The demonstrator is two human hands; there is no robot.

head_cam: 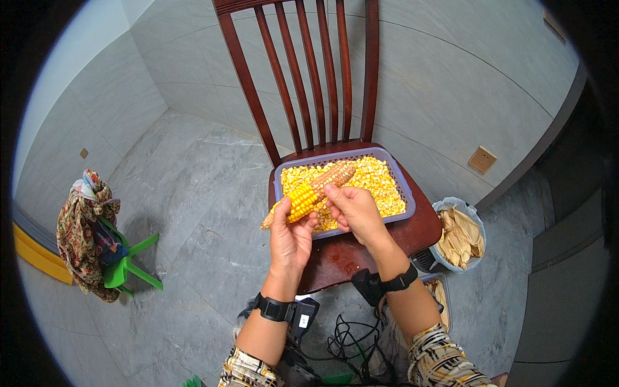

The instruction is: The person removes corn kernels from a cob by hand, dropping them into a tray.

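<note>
My left hand point(292, 235) grips the lower part of a corn cob point(301, 202), tilted up to the right. Yellow kernels cover its lower middle, while its upper half and bottom tip are bare. With thumb and fingers curled, my right hand point(355, 210) touches the cob at the border between kernels and bare core; whether it pinches a kernel is hidden. Below the cob, a purple plastic basket point(411, 205) holds a bed of loose corn kernels point(379, 186). The basket rests on the seat of a dark red wooden chair point(333, 263).
At the right, a lined bin point(436, 254) holds dry corn husks point(459, 237). A plastic tray point(447, 302) lies below it. Black cables point(355, 334) tangle under my forearms. A green stool point(118, 273) with patterned cloth point(77, 237) stands left. Tiled wall point(435, 87) rises behind the chair.
</note>
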